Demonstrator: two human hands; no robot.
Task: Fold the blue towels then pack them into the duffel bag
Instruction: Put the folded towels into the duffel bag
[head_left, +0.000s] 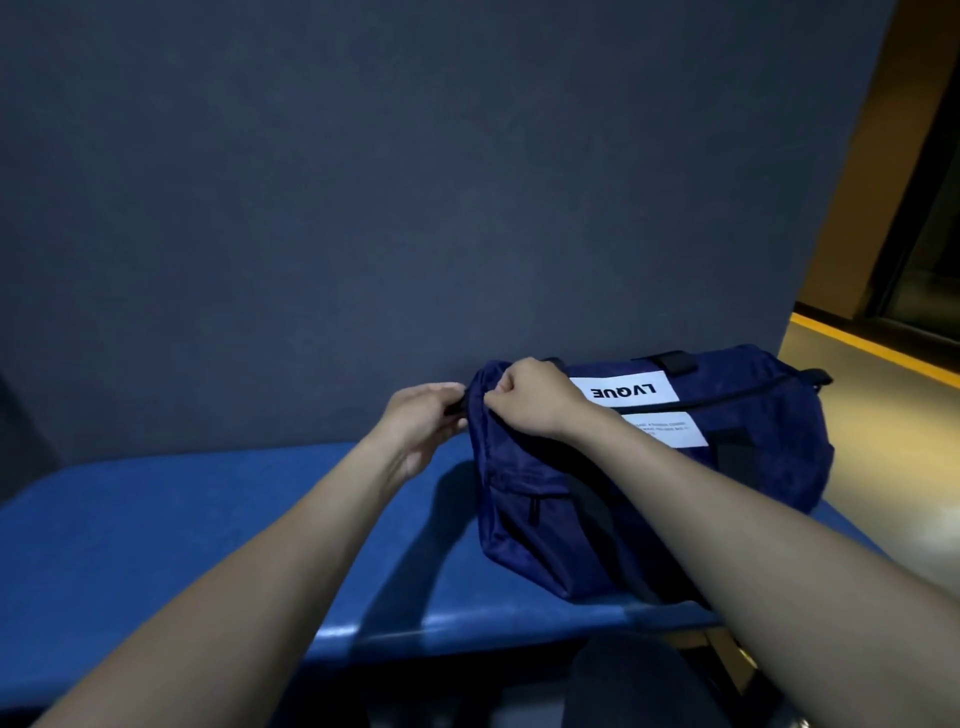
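A navy duffel bag (649, 467) lies right of centre on a blue table (208, 545), its zip closed. At its left end the left hand (421, 415) and the right hand (530, 397) both pinch the fabric. A dark wall (389, 182) fills the upper frame.

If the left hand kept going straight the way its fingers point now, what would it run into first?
The left hand points right and already grips the duffel bag at its near-left top corner; going on, it probably meets the right hand pinching there too.
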